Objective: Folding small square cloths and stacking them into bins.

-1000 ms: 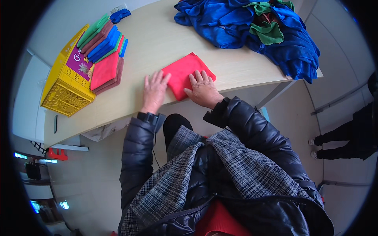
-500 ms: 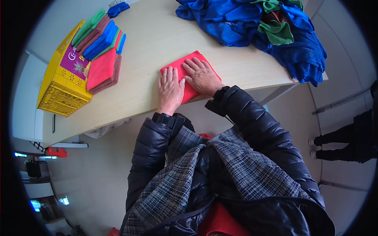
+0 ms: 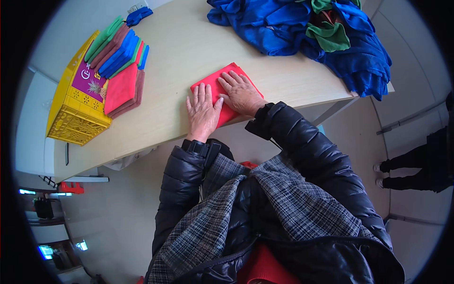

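Note:
A folded red cloth [image 3: 216, 81] lies flat near the front edge of the pale wooden table [image 3: 179, 57]. My left hand [image 3: 202, 111] rests palm down on its left half with the fingers spread. My right hand [image 3: 240, 92] lies flat on the right half, fingers pointing up and left. Both hands press on the cloth; neither grips it. Most of the cloth is hidden under the hands.
A yellow plastic crate [image 3: 75, 106] at the table's left end holds folded cloths [image 3: 120, 54] in red, blue, green and brown. A heap of blue and green cloths [image 3: 312, 28] covers the far right. Another person's legs [image 3: 416, 165] stand at the right.
The view has shifted a little. Both hands stay on the red cloth, now side by side and nearer the table's front edge, the left hand lying further onto the cloth.

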Demonstrator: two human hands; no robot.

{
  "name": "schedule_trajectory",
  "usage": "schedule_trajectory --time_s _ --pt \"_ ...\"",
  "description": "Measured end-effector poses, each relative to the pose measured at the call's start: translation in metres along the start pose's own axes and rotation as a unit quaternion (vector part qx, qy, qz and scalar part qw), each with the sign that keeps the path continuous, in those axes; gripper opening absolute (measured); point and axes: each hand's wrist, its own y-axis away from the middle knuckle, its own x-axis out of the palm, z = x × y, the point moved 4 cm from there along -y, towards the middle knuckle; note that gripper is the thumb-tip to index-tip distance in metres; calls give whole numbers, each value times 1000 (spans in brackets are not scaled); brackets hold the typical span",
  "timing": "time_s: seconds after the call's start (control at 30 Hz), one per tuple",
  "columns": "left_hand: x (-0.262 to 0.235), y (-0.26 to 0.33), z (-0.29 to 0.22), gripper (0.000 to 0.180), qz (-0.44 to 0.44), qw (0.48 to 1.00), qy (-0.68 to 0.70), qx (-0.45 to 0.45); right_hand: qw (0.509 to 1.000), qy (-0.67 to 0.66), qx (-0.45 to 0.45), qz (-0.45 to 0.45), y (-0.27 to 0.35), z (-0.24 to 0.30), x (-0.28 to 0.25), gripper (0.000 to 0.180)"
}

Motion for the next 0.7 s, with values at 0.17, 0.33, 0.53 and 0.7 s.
schedule_trajectory --time_s 0.17,0.33,0.53,0.7 --pt "-1 3 0 74 9 1000 -9 -5 1000 13 13 8 1 -11 -4 66" --pt "-1 0 1 74 5 1000 -3 0 1000 3 24 -6 0 -16 -3 67" --pt "-1 0 1 75 9 1000 2 1 999 -11 34 0 0 -18 1 68" --pt "-2 3 1 76 16 1000 -6 -7 999 -2 35 7 2 -16 -1 69"
